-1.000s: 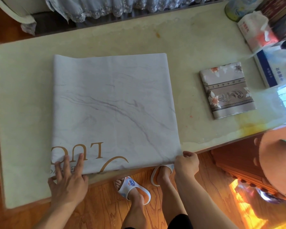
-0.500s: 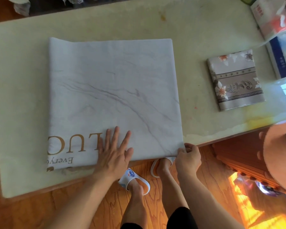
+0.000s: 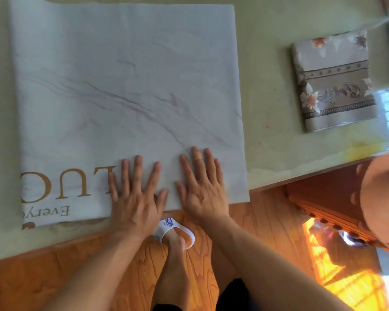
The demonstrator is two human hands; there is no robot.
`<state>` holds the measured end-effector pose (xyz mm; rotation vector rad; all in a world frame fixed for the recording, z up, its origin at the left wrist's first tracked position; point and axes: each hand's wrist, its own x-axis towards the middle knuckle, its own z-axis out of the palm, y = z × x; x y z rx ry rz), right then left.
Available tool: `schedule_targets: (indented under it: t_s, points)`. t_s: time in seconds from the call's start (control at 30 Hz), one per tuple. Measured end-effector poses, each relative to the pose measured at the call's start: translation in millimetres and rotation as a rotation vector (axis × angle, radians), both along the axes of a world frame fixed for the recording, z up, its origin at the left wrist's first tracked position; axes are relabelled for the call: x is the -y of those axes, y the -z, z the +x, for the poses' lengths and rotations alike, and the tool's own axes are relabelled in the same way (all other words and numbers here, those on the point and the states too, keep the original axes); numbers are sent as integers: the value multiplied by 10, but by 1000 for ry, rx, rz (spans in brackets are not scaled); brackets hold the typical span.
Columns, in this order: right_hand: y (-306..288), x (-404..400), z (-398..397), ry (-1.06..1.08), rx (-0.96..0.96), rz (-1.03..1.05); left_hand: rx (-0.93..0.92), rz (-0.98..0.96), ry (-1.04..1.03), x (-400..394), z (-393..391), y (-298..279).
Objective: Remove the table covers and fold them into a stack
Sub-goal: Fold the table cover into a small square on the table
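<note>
A white marble-patterned table cover (image 3: 126, 90) with gold lettering lies folded flat on the pale stone table (image 3: 270, 140), its near edge at the table's front. My left hand (image 3: 136, 194) presses flat on it near the front edge, fingers spread. Beside it, my right hand (image 3: 201, 187) also lies flat on the cover with fingers straight. A smaller folded cover (image 3: 334, 79) with a beige floral print sits on the table to the right, apart from both hands.
The table's front edge runs diagonally above a wooden floor (image 3: 279, 223). A reddish wooden stool (image 3: 382, 198) stands at the right. My feet in white slippers (image 3: 177, 232) are below the table edge.
My right hand let go of the cover's near right corner and moved left onto the cover, now flat beside my left hand. The camera came closer to the table.
</note>
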<state>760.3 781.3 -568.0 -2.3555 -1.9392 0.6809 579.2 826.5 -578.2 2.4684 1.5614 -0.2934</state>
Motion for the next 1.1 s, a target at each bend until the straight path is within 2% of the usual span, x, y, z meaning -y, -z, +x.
schedule_targets:
  t_s: [0.17,0.3,0.4,0.43,0.53,0.57,0.63,0.67,0.7,0.77,0.83,0.9,0.93,0.97,1.1]
  points:
    - [160,423,774,-201,133,125,10,5,12,5,5,-26]
    - [202,402,805,-203,129,219,57,-9,16,-29,-17,-53]
    - [150,412,782,-209,125,165,122,-61,-8,-113,-194,-127]
    - [120,409,777,-206,132,135,102,-29,-105,-180,-337,-157]
    - [18,364,738,-213,160,22,-15,67,-602,-431,-940,-237]
    - [-14,349,724,-221,159,-7,-30,46,-696,-508,-1128,-278]
    - [-91,344,643,-187,147,-47,-7,-34,-710,-628,-1398,-366]
    - [-127,357,579,-78,136,-62,12,-46,-704,-680,-1451,-389]
    - [-192,381,498,121,109,-76,43,-63,-727,-710,-1470,-426]
    - [-375,372,336,719,-28,-79,144,-101,-861,-736,-1442,-522]
    - [-538,264,223,1335,-313,-43,165,-157,-1001,-746,-1448,-581]
    - [-586,159,150,1797,-720,108,159,-237,-1028,-813,-1536,-641]
    - [-590,119,126,1901,-820,159,170,-276,-1017,-865,-1587,-672]
    - [-602,71,101,1944,-834,176,187,-308,-1004,-907,-1639,-690]
    - [-558,30,87,1974,-658,83,346,-279,-968,-957,-1757,-784]
